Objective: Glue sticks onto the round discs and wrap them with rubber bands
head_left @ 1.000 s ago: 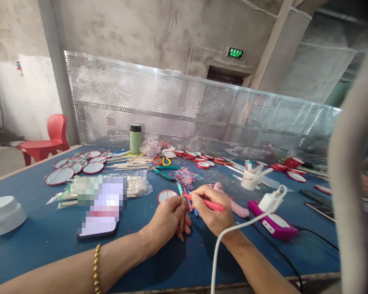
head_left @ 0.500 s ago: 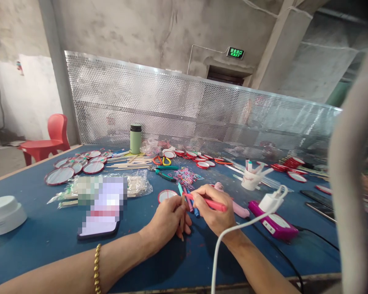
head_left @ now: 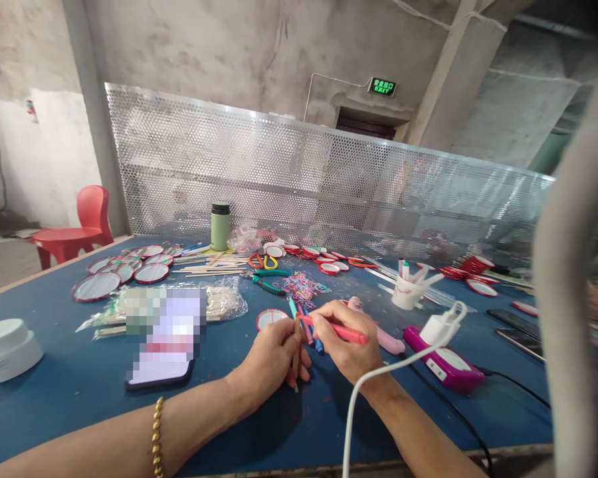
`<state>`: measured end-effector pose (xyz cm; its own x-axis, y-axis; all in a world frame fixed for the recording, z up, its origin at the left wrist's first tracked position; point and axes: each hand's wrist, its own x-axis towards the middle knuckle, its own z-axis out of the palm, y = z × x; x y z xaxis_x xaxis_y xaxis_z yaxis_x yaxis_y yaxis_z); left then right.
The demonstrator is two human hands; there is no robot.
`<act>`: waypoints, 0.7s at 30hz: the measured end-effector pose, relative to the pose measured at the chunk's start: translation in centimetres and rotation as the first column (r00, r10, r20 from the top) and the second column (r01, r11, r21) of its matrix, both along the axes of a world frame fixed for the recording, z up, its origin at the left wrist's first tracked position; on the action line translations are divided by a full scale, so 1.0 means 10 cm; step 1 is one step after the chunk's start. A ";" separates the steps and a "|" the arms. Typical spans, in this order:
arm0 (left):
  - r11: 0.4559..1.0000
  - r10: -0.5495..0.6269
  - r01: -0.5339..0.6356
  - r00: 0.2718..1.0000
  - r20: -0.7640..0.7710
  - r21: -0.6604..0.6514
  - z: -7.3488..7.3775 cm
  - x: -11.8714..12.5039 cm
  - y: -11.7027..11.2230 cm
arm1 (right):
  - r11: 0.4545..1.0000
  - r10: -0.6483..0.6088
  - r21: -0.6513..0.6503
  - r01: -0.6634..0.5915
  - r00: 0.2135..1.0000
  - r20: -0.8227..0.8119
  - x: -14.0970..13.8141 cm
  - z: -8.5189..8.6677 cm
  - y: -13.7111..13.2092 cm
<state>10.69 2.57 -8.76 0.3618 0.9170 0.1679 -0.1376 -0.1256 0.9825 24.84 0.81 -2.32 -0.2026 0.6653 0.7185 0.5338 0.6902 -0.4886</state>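
My left hand (head_left: 272, 352) is closed around a thin flat wooden stick (head_left: 296, 365), held nearly upright over the table. In my right hand (head_left: 349, 348) is a red marker pen (head_left: 353, 333), gripped like a writing tool. Its tip points at the upper part of the stick; whether they touch I cannot tell. Just beyond the hands lie several coloured marker pens (head_left: 319, 345), partly hidden by my fingers. A round red-rimmed disc (head_left: 268, 318) rests behind my left hand. Farther back are a heap of small colourful bands (head_left: 303, 287) and green-handled pliers (head_left: 269, 285).
A phone (head_left: 174, 338) and a bag of wooden sticks (head_left: 224, 300) lie left, near a white jar (head_left: 10, 352). Right stand a paper cup with pens (head_left: 407, 294) and a purple power strip (head_left: 448, 372). A white cable (head_left: 351, 425) passes before my right forearm.
Almost nothing differs. The red marker pen and my right hand have shifted very slightly to the left; my left hand keeps the stick in place.
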 end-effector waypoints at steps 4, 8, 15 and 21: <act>1.000 -0.001 0.001 1.000 0.003 0.008 0.00 0.00 0.00 | 1.000 0.001 -0.001 -0.001 1.000 0.012 -0.01 0.01 -0.01; 1.000 0.006 -0.006 1.000 0.004 0.006 0.00 0.00 0.00 | 1.000 -0.001 0.015 0.001 1.000 0.010 0.01 0.00 0.00; 1.000 0.005 -0.005 1.000 0.015 -0.013 0.01 0.00 -0.01 | 1.000 -0.003 0.000 0.003 1.000 0.002 -0.01 0.01 -0.01; 1.000 -0.003 0.003 1.000 0.016 -0.010 0.01 0.00 -0.02 | 1.000 0.004 0.008 -0.004 1.000 -0.008 0.00 -0.01 0.01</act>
<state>10.65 2.41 -8.61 0.3619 0.9176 0.1643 -0.1540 -0.1149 0.9814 24.87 0.96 -2.43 -0.1993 0.6588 0.7254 0.5274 0.6960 -0.4872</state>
